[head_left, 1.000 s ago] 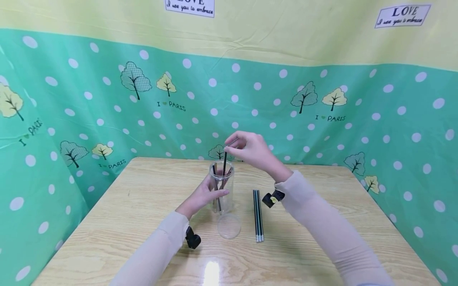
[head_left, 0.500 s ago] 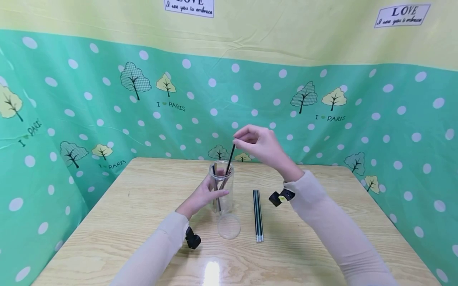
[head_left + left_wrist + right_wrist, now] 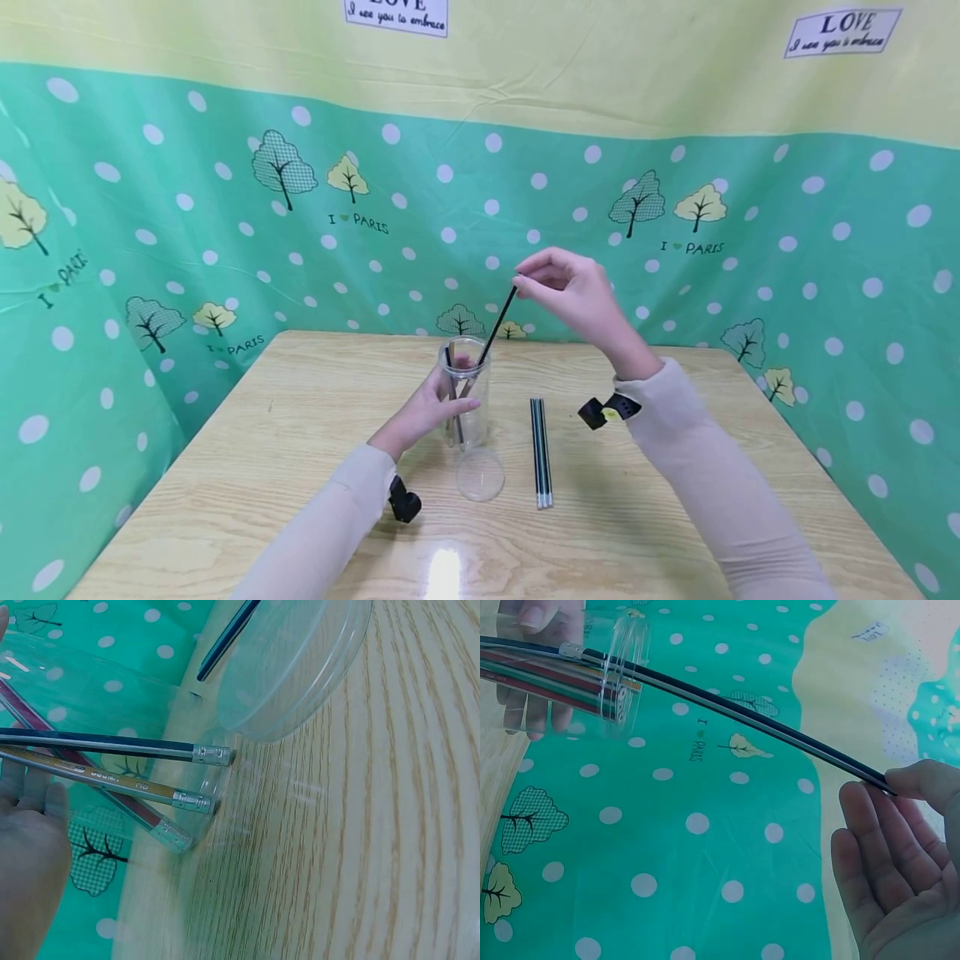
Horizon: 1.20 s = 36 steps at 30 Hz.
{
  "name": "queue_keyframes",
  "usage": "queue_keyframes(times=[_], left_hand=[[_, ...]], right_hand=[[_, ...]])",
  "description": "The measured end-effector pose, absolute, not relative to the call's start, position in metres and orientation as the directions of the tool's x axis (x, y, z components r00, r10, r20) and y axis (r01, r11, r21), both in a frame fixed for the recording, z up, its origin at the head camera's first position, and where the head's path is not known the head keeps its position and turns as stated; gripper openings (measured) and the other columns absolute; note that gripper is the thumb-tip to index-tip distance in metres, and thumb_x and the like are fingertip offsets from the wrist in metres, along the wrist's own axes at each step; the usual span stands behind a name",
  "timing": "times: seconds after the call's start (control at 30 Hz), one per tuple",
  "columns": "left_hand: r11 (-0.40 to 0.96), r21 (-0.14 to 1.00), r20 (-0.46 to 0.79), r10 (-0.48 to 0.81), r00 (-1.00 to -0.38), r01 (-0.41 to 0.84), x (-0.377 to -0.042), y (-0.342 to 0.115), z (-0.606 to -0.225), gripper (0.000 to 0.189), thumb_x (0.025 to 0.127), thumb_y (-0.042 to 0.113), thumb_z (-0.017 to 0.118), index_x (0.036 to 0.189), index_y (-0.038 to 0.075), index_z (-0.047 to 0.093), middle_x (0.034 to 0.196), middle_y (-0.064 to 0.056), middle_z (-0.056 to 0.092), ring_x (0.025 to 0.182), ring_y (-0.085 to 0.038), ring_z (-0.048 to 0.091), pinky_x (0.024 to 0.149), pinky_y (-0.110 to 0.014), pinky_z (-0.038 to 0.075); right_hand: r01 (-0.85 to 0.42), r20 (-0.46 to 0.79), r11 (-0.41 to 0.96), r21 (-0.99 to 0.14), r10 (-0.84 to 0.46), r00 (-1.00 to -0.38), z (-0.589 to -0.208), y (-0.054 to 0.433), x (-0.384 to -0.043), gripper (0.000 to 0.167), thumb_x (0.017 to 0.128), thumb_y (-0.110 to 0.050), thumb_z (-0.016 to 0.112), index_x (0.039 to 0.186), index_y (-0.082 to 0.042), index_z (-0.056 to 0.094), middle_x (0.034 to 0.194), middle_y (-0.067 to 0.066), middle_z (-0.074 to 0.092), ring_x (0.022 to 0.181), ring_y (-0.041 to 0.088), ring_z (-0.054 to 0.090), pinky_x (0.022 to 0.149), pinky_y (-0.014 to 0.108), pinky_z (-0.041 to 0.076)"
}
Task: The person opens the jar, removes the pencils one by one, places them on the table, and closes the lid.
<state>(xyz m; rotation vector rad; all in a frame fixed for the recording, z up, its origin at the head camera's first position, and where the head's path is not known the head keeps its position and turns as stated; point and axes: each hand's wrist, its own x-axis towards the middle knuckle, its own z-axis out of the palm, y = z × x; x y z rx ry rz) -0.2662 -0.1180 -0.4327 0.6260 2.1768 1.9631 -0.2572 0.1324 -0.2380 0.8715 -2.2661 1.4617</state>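
Note:
My left hand (image 3: pixel 423 412) grips a clear plastic jar (image 3: pixel 479 427) that stands upright on the table. Inside the jar lean several pencils; a dark pencil (image 3: pixel 112 742), a yellow pencil (image 3: pixel 97 777) and a dark red pencil (image 3: pixel 124 802) show in the left wrist view, eraser ends down. Between the thumb and fingertips of my right hand (image 3: pixel 577 296) is the tip of a black striped pencil (image 3: pixel 500 322). It slants up over the jar's rim, and in the right wrist view its silver eraser end (image 3: pixel 571 651) lies inside the jar's mouth.
A round clear lid (image 3: pixel 480 475) lies on the wooden table (image 3: pixel 322 400) just in front of the jar. To its right, dark striped pencils (image 3: pixel 541 454) lie side by side, eraser ends toward me. A green dotted curtain (image 3: pixel 420 250) hangs behind the table.
My right hand has moved up and to the right, drawing the black pencil further out of the jar and tilting it more. My left hand and the jar have stayed in place.

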Motion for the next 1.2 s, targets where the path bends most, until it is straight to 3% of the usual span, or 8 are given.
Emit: queue_keyframes(times=[0.43,0.87,1.2], left_hand=[[0.066,0.978,0.158,0.393,-0.906,0.2,-0.265,-0.116,-0.429,0.078,0.09,0.01,0.076,0.154,0.017,0.032,0.156,-0.008,0.04,0.144,-0.03,0.034,0.117,-0.057,0.019],[0.05,0.976,0.174,0.388,-0.905,0.21,-0.266,-0.117,-0.432,0.075,0.089,0.016,0.078,0.151,0.021,0.037,0.152,-0.003,0.046,0.141,-0.026,0.04,0.116,-0.056,0.023],[0.05,0.976,0.175,0.39,-0.904,0.211,-0.266,-0.117,-0.431,0.076,0.089,0.014,0.077,0.152,0.021,0.036,0.154,-0.004,0.044,0.142,-0.027,0.037,0.117,-0.057,0.021]], right_hand=[[-0.616,0.562,0.27,-0.74,-0.255,-0.787,-0.235,0.155,-0.253,0.025,0.094,-0.022,0.073,0.11,-0.004,0.069,0.097,0.006,0.075,0.09,0.024,0.072,0.078,0.031,0.057],[-0.595,0.575,0.204,-0.778,-0.15,-0.804,-0.233,0.18,-0.252,0.028,0.093,-0.026,0.075,0.111,-0.005,0.068,0.101,0.01,0.074,0.092,0.023,0.072,0.086,0.028,0.056],[-0.513,0.496,0.207,-0.833,-0.134,-0.858,-0.239,0.191,-0.25,0.038,0.092,-0.03,0.075,0.117,-0.002,0.066,0.107,0.009,0.074,0.094,0.023,0.071,0.087,0.027,0.055]])
